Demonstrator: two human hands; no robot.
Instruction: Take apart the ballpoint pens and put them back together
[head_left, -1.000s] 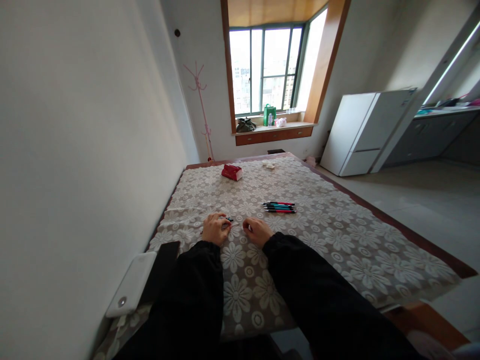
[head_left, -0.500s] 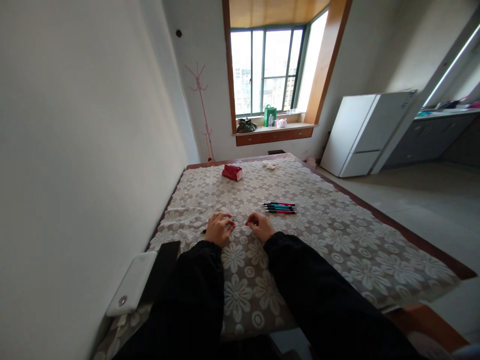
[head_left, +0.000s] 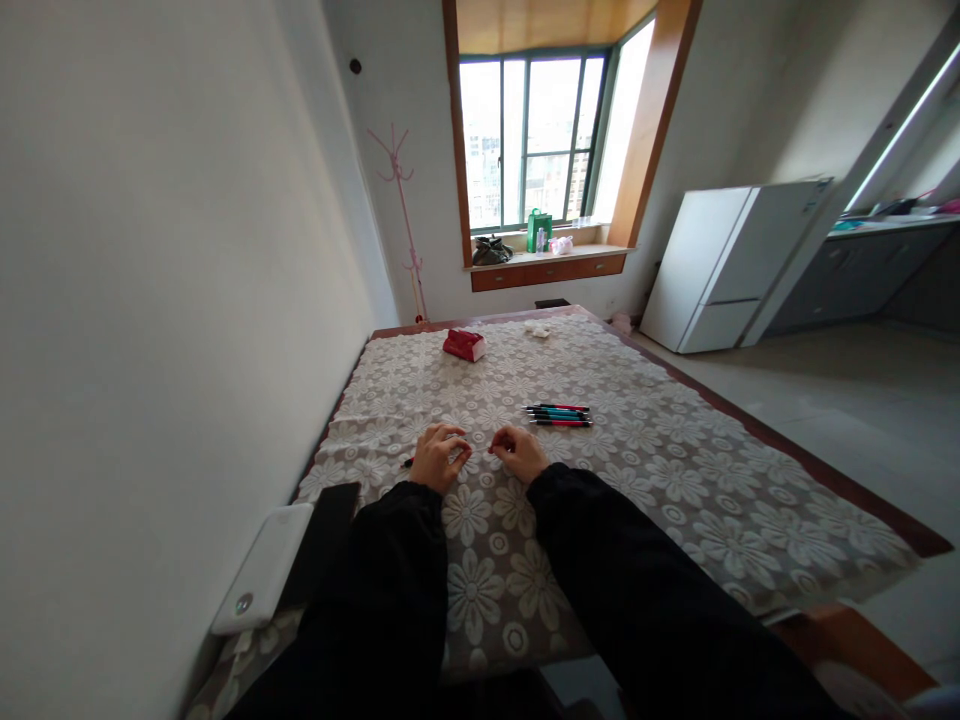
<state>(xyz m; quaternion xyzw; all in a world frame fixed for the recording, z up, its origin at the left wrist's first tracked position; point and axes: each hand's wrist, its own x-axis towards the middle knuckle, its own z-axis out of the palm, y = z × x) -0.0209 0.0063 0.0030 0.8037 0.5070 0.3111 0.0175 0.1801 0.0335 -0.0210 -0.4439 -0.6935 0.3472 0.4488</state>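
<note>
My left hand [head_left: 440, 457] is closed in a pinch just above the patterned tablecloth [head_left: 474, 590]. The dark end of a pen [head_left: 407, 463] with a bit of red pokes out on its left side, and the rest is hidden by the hand. A short gap to the right, my right hand [head_left: 519, 452] has thumb and forefinger pressed together. Whatever they pinch is too small to make out. Beyond the right hand, several pens [head_left: 559, 414] in black, red and teal lie side by side on the cloth.
A red tissue pack [head_left: 464, 345] sits toward the table's far end, with a crumpled white piece [head_left: 538, 331] to its right. Beside my left forearm lie a white device [head_left: 264, 570] and a flat black object [head_left: 322, 540]. A wall [head_left: 187, 300] borders the left side.
My right hand has shifted very slightly left. A small dark tip seen earlier by the left fingertips no longer shows. The pens on the cloth stay where they were.
</note>
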